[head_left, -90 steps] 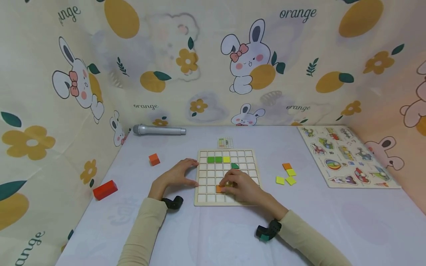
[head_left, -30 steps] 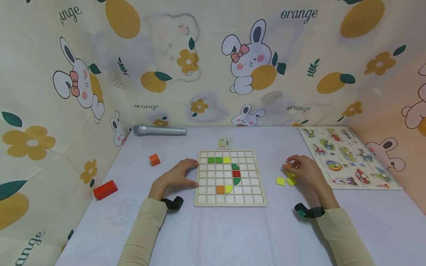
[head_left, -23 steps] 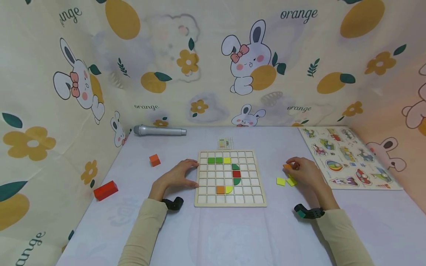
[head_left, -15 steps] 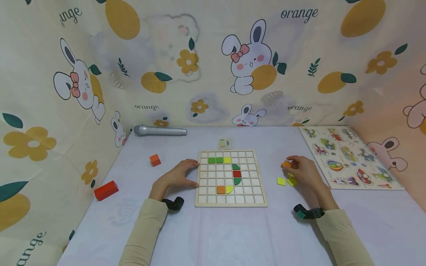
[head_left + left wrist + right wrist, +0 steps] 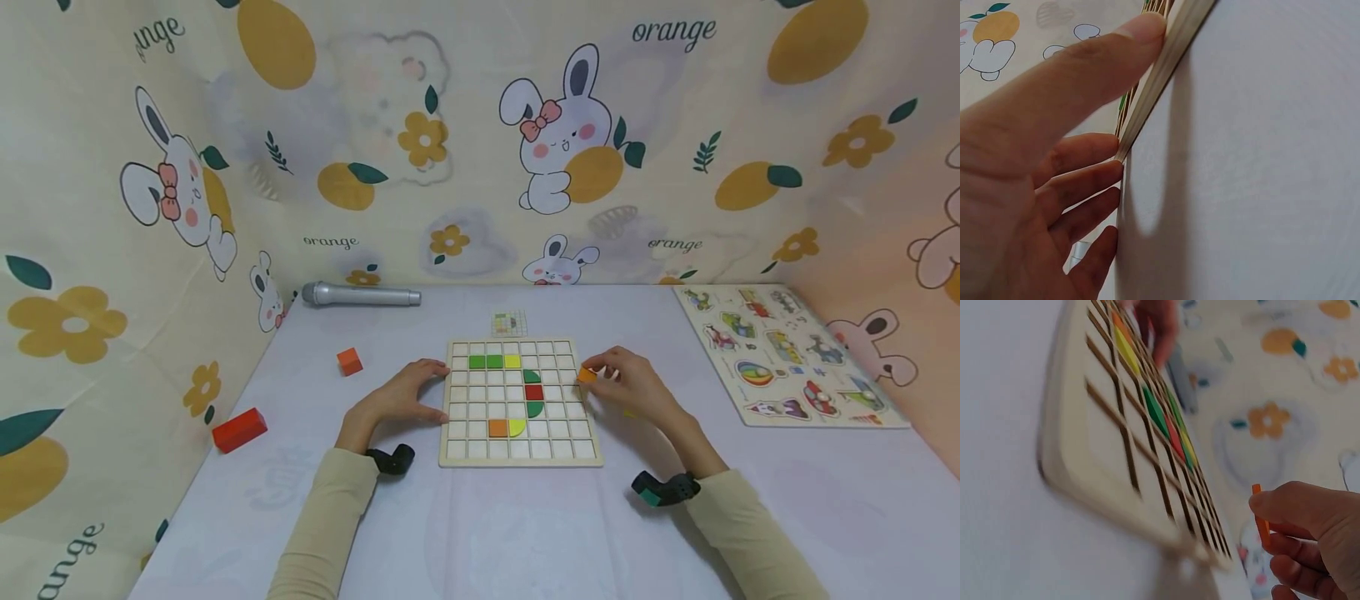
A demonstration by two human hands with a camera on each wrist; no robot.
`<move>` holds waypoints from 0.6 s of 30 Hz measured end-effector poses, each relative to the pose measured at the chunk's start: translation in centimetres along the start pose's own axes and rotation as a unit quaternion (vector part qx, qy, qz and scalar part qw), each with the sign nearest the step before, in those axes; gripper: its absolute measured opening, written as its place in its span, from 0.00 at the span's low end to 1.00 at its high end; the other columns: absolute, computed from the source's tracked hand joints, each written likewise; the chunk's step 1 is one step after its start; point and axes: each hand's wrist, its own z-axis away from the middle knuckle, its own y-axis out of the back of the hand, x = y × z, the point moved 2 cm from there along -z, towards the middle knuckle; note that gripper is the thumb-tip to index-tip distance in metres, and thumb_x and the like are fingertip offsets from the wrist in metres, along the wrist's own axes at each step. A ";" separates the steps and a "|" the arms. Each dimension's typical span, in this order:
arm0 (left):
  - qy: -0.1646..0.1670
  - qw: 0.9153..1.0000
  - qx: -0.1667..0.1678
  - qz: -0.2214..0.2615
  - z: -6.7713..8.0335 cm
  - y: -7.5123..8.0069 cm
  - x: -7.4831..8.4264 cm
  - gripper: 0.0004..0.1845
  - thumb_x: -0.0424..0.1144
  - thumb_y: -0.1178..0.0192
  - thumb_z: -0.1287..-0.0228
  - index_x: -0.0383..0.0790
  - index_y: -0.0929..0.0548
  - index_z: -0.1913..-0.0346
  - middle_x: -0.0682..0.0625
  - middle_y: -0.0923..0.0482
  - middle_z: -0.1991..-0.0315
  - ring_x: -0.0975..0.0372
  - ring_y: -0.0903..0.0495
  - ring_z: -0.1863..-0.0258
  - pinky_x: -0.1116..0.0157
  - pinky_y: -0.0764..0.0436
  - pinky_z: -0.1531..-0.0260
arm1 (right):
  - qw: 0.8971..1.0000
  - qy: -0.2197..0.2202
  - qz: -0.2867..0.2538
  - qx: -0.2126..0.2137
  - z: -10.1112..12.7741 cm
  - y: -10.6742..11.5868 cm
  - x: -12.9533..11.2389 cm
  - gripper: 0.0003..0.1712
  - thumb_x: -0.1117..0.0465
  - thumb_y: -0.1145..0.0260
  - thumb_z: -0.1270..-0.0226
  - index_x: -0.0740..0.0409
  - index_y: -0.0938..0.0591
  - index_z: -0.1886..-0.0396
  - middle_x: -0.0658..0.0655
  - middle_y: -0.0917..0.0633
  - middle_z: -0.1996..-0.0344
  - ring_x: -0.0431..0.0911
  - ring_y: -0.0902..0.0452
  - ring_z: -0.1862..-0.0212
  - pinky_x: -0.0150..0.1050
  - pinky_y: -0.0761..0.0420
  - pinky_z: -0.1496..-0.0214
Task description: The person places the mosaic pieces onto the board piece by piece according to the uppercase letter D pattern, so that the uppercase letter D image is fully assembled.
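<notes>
Pinching a small orange tile point(image 5: 587, 376) in the right hand point(image 5: 633, 390), fingers curled round it, just above the right edge of the wooden grid board point(image 5: 520, 454). Resting the left hand point(image 5: 397, 398) flat and relaxed on the tabletop point(image 5: 480, 533), fingertips and thumb touching the board's left edge, gripping nothing. Lying near the middle of the tabletop, with green, yellow, red and orange tiles sitting in its squares.
</notes>
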 end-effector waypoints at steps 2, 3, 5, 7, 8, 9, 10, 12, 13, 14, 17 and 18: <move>-0.004 1.000 0.002 -0.002 0.0 0.0 0.0 0.42 0.50 0.28 0.54 0.41 0.32 0.35 0.46 0.39 0.32 0.52 0.45 0.31 0.52 0.44 0.32 | 1.000 0.012 -0.006 -0.018 -0.2 -0.8 -1.1 0.13 0.61 0.29 0.46 0.59 0.16 0.60 0.52 0.19 0.67 0.43 0.30 0.67 0.32 0.27 0.70; -0.008 1.000 0.004 -0.003 0.1 0.0 0.1 0.42 0.50 0.28 0.54 0.41 0.32 0.36 0.45 0.39 0.32 0.52 0.45 0.31 0.53 0.44 0.32 | 0.999 0.021 -0.009 -0.027 -0.3 -1.2 -1.7 0.14 0.62 0.29 0.47 0.59 0.16 0.59 0.52 0.19 0.66 0.43 0.30 0.67 0.32 0.27 0.70; -0.013 1.000 0.007 -0.006 0.1 0.0 0.1 0.41 0.50 0.28 0.54 0.40 0.31 0.36 0.45 0.38 0.33 0.52 0.45 0.31 0.53 0.44 0.32 | 0.998 0.032 -0.015 -0.048 -0.4 -2.0 -2.7 0.14 0.62 0.28 0.47 0.58 0.16 0.58 0.50 0.19 0.66 0.42 0.29 0.67 0.31 0.26 0.69; -0.018 1.000 0.009 -0.007 0.2 0.1 0.1 0.41 0.50 0.28 0.54 0.39 0.31 0.36 0.46 0.38 0.33 0.52 0.44 0.31 0.54 0.44 0.32 | 0.996 0.048 -0.027 -0.067 -0.4 -2.8 -3.7 0.16 0.61 0.28 0.47 0.58 0.16 0.57 0.50 0.19 0.65 0.42 0.29 0.68 0.30 0.25 0.70; -0.019 1.000 0.009 -0.007 0.2 0.1 0.1 0.41 0.50 0.28 0.54 0.39 0.31 0.36 0.46 0.38 0.33 0.52 0.45 0.31 0.54 0.44 0.32 | 0.995 0.059 -0.033 -0.075 -0.4 -3.2 -4.2 0.17 0.61 0.28 0.47 0.59 0.16 0.56 0.50 0.19 0.65 0.42 0.29 0.68 0.30 0.25 0.70; -0.019 1.000 0.008 -0.006 0.2 0.1 0.2 0.41 0.50 0.28 0.54 0.40 0.31 0.36 0.46 0.38 0.33 0.53 0.45 0.31 0.54 0.44 0.32 | 0.994 0.067 -0.040 -0.082 -0.4 -3.6 -4.7 0.17 0.61 0.28 0.47 0.59 0.16 0.56 0.50 0.19 0.64 0.42 0.28 0.67 0.30 0.24 0.71; -0.018 1.000 0.008 -0.005 0.2 0.1 0.2 0.41 0.50 0.28 0.54 0.40 0.31 0.36 0.46 0.38 0.33 0.53 0.45 0.31 0.54 0.45 0.32 | 0.992 0.076 -0.044 -0.087 -0.4 -4.0 -5.1 0.17 0.61 0.27 0.48 0.58 0.16 0.56 0.50 0.19 0.63 0.42 0.28 0.67 0.29 0.24 0.70; -0.016 1.000 0.008 -0.002 0.3 0.1 0.3 0.41 0.50 0.28 0.54 0.40 0.31 0.36 0.46 0.38 0.33 0.52 0.45 0.31 0.54 0.44 0.32 | 0.989 0.100 -0.049 -0.094 -0.4 -4.8 -5.9 0.18 0.61 0.28 0.47 0.59 0.16 0.55 0.51 0.19 0.62 0.42 0.27 0.67 0.29 0.24 0.70; -0.016 1.000 0.008 -0.002 0.3 0.1 0.3 0.42 0.50 0.28 0.54 0.40 0.31 0.36 0.46 0.38 0.33 0.52 0.45 0.31 0.53 0.44 0.32 | 0.988 0.108 -0.049 -0.097 -0.4 -5.1 -6.3 0.17 0.61 0.28 0.47 0.58 0.16 0.55 0.50 0.19 0.62 0.42 0.27 0.67 0.29 0.24 0.70; -0.015 1.000 0.008 -0.002 0.2 0.2 0.3 0.42 0.50 0.28 0.54 0.39 0.31 0.36 0.46 0.38 0.33 0.52 0.45 0.31 0.53 0.44 0.32 | 0.987 0.117 -0.046 -0.099 -0.3 -5.4 -6.6 0.17 0.61 0.28 0.47 0.58 0.16 0.55 0.50 0.19 0.62 0.42 0.27 0.67 0.29 0.24 0.69; -0.014 1.000 0.008 -0.004 0.2 0.2 0.3 0.42 0.50 0.28 0.54 0.39 0.31 0.36 0.46 0.38 0.33 0.52 0.45 0.31 0.53 0.44 0.32 | 0.986 0.123 -0.044 -0.109 -0.3 -6.3 -7.4 0.17 0.59 0.29 0.45 0.56 0.17 0.55 0.48 0.19 0.62 0.42 0.27 0.67 0.29 0.24 0.67; -0.013 1.000 0.007 -0.006 0.2 0.2 0.3 0.41 0.50 0.28 0.54 0.40 0.31 0.36 0.46 0.38 0.33 0.53 0.45 0.31 0.54 0.44 0.32 | 0.986 0.119 -0.043 -0.112 -0.2 -6.6 -7.7 0.17 0.58 0.29 0.45 0.54 0.17 0.55 0.46 0.20 0.61 0.42 0.27 0.66 0.30 0.24 0.66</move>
